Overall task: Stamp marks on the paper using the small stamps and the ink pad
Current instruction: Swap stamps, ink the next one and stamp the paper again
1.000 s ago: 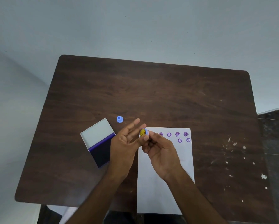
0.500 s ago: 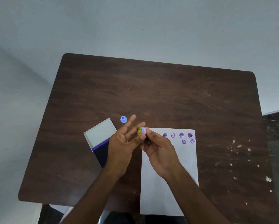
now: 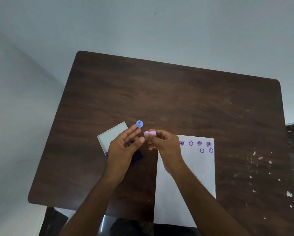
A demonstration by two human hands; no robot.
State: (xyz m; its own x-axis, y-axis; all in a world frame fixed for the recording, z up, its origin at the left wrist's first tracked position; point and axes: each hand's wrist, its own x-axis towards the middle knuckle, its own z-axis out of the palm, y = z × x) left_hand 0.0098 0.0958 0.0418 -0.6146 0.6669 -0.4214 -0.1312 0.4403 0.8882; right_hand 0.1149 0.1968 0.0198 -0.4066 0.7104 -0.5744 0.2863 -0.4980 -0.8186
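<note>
A small pink-and-blue stamp (image 3: 149, 133) lies sideways in the fingertips of my right hand (image 3: 165, 145). My left hand (image 3: 124, 149) hovers just left of it, fingers spread and holding nothing, over the open ink pad (image 3: 137, 157). The pad's white lid (image 3: 112, 137) stands open at the left; most of the dark pad is hidden by my left hand. A white paper (image 3: 194, 172) lies to the right with several purple round marks (image 3: 195, 143) along its top edge. A blue round stamp cap (image 3: 139, 124) sits on the table just beyond my left fingertips.
The dark wooden table (image 3: 168, 99) stretches far beyond the hands. White paint specks (image 3: 262, 167) dot its right side. Pale walls surround the table at the back and left, and a dark floor shows at the right edge.
My left fingers have come off the stamp and spread. My right hand has turned the stamp sideways, so its yellow smiley end no longer shows. The camera view has shifted slightly.
</note>
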